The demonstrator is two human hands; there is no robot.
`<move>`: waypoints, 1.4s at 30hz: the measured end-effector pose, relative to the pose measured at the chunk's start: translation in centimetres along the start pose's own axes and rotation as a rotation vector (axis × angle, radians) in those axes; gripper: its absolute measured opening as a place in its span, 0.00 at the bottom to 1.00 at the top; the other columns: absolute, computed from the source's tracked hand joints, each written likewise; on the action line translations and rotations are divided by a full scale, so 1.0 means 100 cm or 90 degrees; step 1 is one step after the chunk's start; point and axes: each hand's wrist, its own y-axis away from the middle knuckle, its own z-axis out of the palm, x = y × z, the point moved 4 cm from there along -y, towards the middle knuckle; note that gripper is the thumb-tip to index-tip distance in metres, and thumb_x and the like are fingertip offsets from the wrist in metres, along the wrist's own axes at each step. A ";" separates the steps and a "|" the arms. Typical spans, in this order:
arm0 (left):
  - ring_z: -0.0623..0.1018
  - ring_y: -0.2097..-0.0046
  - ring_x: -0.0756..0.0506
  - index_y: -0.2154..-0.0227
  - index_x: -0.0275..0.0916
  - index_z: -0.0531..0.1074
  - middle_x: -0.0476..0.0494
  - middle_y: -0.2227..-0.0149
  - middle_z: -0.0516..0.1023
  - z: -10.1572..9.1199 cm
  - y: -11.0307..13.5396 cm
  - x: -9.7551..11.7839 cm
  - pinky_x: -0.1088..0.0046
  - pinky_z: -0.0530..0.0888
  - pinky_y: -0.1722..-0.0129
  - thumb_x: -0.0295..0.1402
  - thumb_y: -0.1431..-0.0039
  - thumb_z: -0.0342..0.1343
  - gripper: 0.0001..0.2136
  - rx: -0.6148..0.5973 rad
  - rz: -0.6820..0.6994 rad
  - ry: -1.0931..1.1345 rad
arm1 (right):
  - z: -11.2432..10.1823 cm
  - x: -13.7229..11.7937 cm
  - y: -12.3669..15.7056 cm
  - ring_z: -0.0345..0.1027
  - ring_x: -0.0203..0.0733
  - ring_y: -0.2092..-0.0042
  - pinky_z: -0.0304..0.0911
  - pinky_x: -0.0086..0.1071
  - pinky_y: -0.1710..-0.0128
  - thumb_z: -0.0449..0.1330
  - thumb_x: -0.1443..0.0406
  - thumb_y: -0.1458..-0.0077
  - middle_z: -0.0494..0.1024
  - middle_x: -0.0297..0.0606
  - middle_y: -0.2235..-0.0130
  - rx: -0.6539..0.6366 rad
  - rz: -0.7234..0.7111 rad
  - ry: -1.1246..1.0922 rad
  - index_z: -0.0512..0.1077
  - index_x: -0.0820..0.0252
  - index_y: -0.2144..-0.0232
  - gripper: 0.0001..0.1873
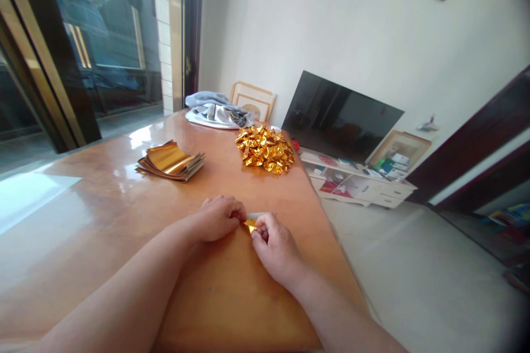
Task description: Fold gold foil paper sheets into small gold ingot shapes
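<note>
My left hand (219, 216) and my right hand (275, 245) meet over a small piece of gold foil paper (250, 224) on the wooden table (124, 220). Both hands are closed, fingers pinching the foil between them; most of the piece is hidden under the fingers. A silvery edge of the paper shows just beyond my right fingers. A stack of flat gold foil sheets (170, 161) lies to the far left. A heap of folded gold foil pieces (265, 149) sits farther back on the table.
Crumpled grey and white cloth (217, 110) lies at the table's far end before leaning picture frames (253, 100). The table's right edge drops to a tiled floor (414, 270). A dark television (339, 116) stands on a low white cabinet (356, 182). Glass doors (83, 38) are left.
</note>
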 end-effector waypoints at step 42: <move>0.76 0.61 0.44 0.67 0.47 0.78 0.50 0.64 0.80 -0.001 0.002 0.000 0.70 0.66 0.61 0.31 0.47 0.53 0.09 0.010 0.013 0.027 | -0.010 0.006 -0.016 0.66 0.36 0.67 0.46 0.29 0.71 0.57 0.64 0.41 0.77 0.33 0.68 -0.084 0.085 0.176 0.71 0.56 0.70 0.06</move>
